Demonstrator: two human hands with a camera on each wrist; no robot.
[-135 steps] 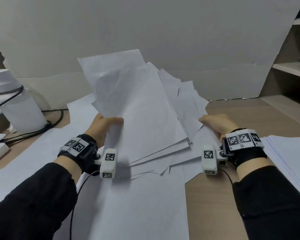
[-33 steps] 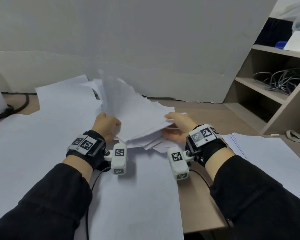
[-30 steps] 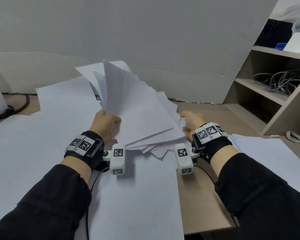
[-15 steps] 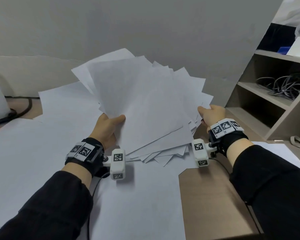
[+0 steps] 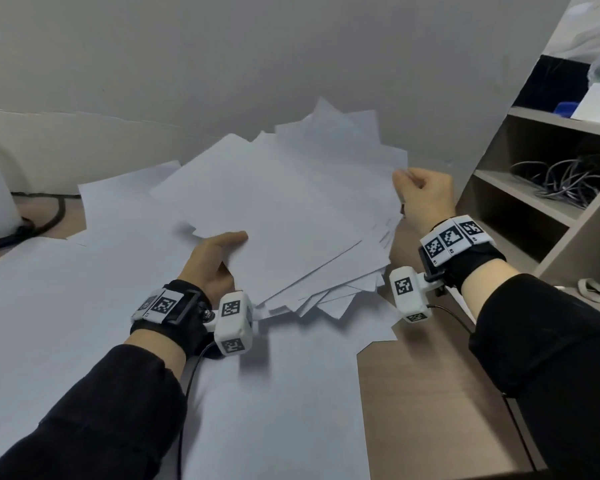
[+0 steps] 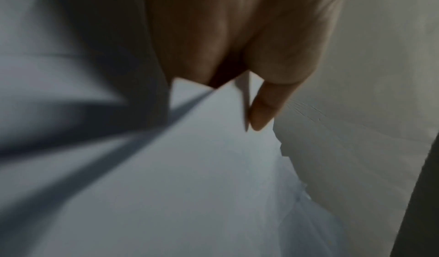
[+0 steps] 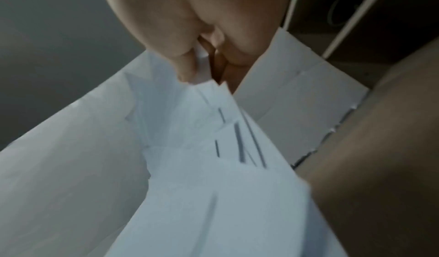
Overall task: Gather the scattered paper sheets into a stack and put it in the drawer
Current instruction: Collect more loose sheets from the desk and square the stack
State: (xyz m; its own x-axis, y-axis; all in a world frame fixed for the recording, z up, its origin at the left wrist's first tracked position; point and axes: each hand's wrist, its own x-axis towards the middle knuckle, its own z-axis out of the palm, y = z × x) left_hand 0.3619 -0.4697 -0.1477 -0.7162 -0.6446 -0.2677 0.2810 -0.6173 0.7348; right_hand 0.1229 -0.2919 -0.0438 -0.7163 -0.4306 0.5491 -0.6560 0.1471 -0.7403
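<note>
White paper sheets (image 5: 291, 216) are gripped by the left hand (image 5: 210, 261) and right hand (image 5: 425, 197) above the tabletop (image 5: 430, 393); cables (image 5: 561, 180) are piled on a shelf (image 5: 520, 199) past its right edge.

paper sheets (image 5: 284, 216) white | sleeves (image 5: 551, 344) black | wrist bands (image 5: 451, 237) black-white checkered tags

no legible text (only coded wrist markers (image 5: 448, 237))

**Two hands out in front**

The left hand (image 5: 211, 261) was held low, with its thumb lying flat and pointing right. The right hand (image 5: 424, 194) was up higher, with its fingers (image 7: 187, 65) curled and pinching. Both arms wore black sleeves and wrist bands.
</note>
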